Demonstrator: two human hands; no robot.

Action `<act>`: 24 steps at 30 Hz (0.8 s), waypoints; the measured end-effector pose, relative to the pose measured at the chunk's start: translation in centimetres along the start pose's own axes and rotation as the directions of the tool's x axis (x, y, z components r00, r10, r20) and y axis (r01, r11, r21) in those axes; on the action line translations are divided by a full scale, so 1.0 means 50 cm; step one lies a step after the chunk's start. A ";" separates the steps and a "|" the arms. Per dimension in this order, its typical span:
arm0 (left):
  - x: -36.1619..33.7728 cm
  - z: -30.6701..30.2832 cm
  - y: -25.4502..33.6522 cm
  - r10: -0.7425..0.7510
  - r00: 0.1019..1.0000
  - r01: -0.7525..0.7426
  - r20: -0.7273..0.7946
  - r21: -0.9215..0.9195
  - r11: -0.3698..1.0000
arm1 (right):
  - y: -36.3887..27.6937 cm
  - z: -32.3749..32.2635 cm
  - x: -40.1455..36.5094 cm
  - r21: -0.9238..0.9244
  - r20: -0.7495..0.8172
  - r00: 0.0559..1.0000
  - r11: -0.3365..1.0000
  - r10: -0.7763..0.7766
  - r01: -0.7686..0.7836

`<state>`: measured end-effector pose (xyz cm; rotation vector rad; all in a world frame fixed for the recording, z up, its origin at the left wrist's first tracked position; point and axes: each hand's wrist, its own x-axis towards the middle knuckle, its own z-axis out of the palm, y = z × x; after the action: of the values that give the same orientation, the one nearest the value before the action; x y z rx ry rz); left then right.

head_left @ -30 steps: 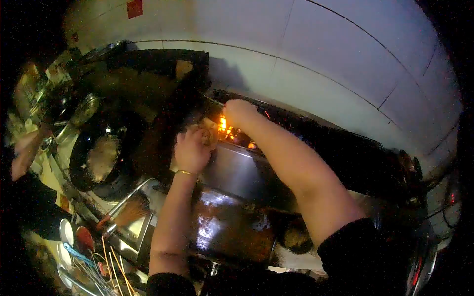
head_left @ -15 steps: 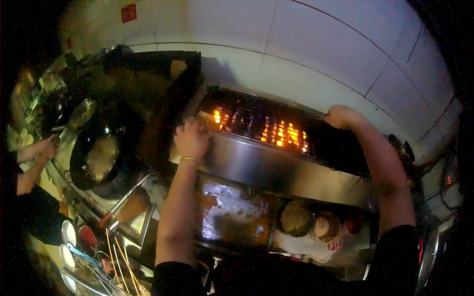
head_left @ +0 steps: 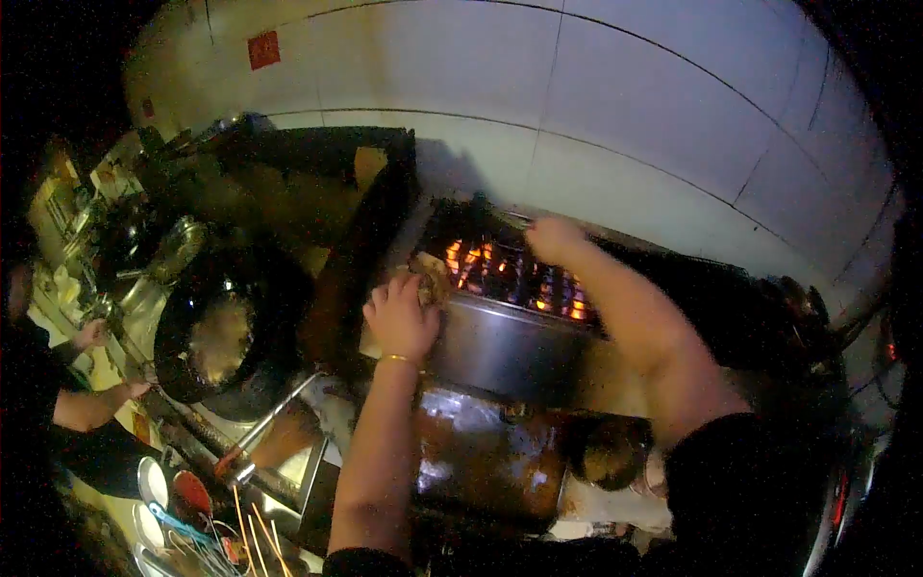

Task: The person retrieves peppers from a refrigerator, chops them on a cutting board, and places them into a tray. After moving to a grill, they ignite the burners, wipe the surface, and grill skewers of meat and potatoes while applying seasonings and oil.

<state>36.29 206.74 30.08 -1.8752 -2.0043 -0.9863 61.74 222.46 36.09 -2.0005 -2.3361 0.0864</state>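
Note:
A long charcoal grill (head_left: 500,332) with a shiny metal front stands against the wall, orange glow showing between its dark bars. At its left end my left hand (head_left: 402,319) is closed over a tan-brown piece (head_left: 430,274), too blurred to name; a yellow band circles that wrist. My right hand (head_left: 558,238) is a fist above the grill's far edge, near the middle. Whatever it grips, if anything, is hidden; a thin pale strip shows just left of it. Glowing coals (head_left: 471,258) lie between and below the hands.
On the left a dark wok (head_left: 219,337) holds pale contents, with a co-worker's hand (head_left: 125,392) beside it. A brush (head_left: 288,435), sticks (head_left: 258,539) and white cups (head_left: 152,481) are at lower left. Below the grill sit a metal tray (head_left: 490,447) and a bowl (head_left: 611,462).
My right hand has moved left along the grill's far edge, from its right end to the middle. My left hand stays at the left end. The view has shifted slightly.

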 end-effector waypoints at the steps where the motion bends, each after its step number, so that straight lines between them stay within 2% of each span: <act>1: 0.002 0.001 0.001 -0.011 1.000 0.011 0.015 0.016 1.000 | 0.060 -0.033 -0.036 -0.317 0.148 0.982 0.935 -0.115 0.157; 2: 0.000 0.000 0.002 -0.019 0.999 0.018 0.035 0.033 0.999 | 0.121 -0.055 -0.078 -0.295 0.194 0.976 0.943 -0.096 0.152; 3: -0.001 -0.003 0.006 -0.033 0.999 0.032 0.041 0.033 0.999 | 0.153 -0.096 -0.140 -0.364 0.193 0.980 0.923 -0.056 0.124; 5: 0.004 -0.004 0.010 -0.075 0.995 0.076 0.062 0.000 0.997 | 0.229 -0.152 -0.234 -0.414 0.131 0.986 0.910 0.101 -0.038; 6: -0.003 -0.003 0.013 -0.090 0.993 0.091 0.073 -0.017 0.996 | 0.256 -0.174 -0.260 -0.388 0.070 0.973 0.904 0.221 -0.177; 9: -0.011 -0.006 0.029 -0.111 0.991 0.116 0.073 -0.064 0.991 | 0.258 -0.224 -0.287 -0.485 0.051 0.995 0.873 0.084 -0.049; 10: -0.008 -0.009 0.031 -0.120 0.991 0.125 0.065 -0.072 0.990 | 0.220 -0.207 -0.273 -0.440 0.038 0.999 0.898 0.035 -0.014; 11: -0.009 -0.001 0.031 -0.117 0.992 0.119 0.040 -0.067 0.991 | 0.147 -0.180 -0.246 -0.391 0.022 1.000 0.920 -0.018 0.025; 12: -0.009 -0.006 0.029 -0.118 0.992 0.122 0.049 -0.083 0.989 | 0.104 -0.119 -0.191 -0.393 0.062 0.992 0.910 -0.113 0.128; 13: -0.009 -0.010 0.029 -0.118 0.991 0.124 0.063 -0.098 0.987 | -0.018 -0.119 -0.215 -0.362 0.079 0.965 0.895 -0.249 0.261; 14: -0.010 -0.009 0.026 -0.119 0.990 0.128 0.079 -0.114 0.985 | -0.081 -0.055 -0.184 -0.287 0.079 0.938 0.894 -0.337 0.345; 15: -0.013 0.028 0.005 -0.073 0.997 0.073 0.000 -0.091 0.993 | -0.145 -0.017 -0.180 -0.030 0.075 0.962 0.963 -0.264 0.267; 16: -0.009 0.020 0.007 -0.078 0.997 0.080 0.023 -0.079 0.994 | -0.207 -0.014 -0.220 0.290 -0.005 0.999 0.956 0.044 -0.041; 18: -0.008 -0.007 0.015 -0.072 0.993 0.077 0.094 -0.056 0.995 | -0.133 0.027 -0.207 0.219 0.006 1.000 0.976 -0.019 0.018; 20: -0.007 0.007 0.008 -0.061 0.997 0.061 0.057 -0.010 0.998 | 0.009 -0.013 -0.271 -0.091 0.142 0.984 0.989 -0.104 0.118; 21: -0.005 0.008 0.008 -0.061 0.997 0.061 0.053 -0.005 0.998 | 0.085 -0.015 -0.316 -0.034 0.104 0.990 0.995 0.092 -0.089; 22: -0.003 0.010 0.008 -0.060 0.997 0.060 0.045 -0.001 0.998 | 0.149 -0.035 -0.376 0.090 0.109 0.973 0.973 0.204 -0.214; 23: -0.002 0.012 0.008 -0.060 0.997 0.061 0.055 -0.025 0.998 | 0.192 -0.077 -0.440 0.116 0.129 0.961 0.959 0.244 -0.259; 24: -0.001 0.015 0.011 -0.060 0.998 0.061 0.034 -0.040 0.997 | 0.283 -0.078 -0.479 -0.207 0.097 0.992 0.977 0.082 -0.061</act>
<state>37.03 207.14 29.67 -1.8739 -2.0867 -1.0265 79.68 200.97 38.46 -2.2261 -2.4252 -0.0471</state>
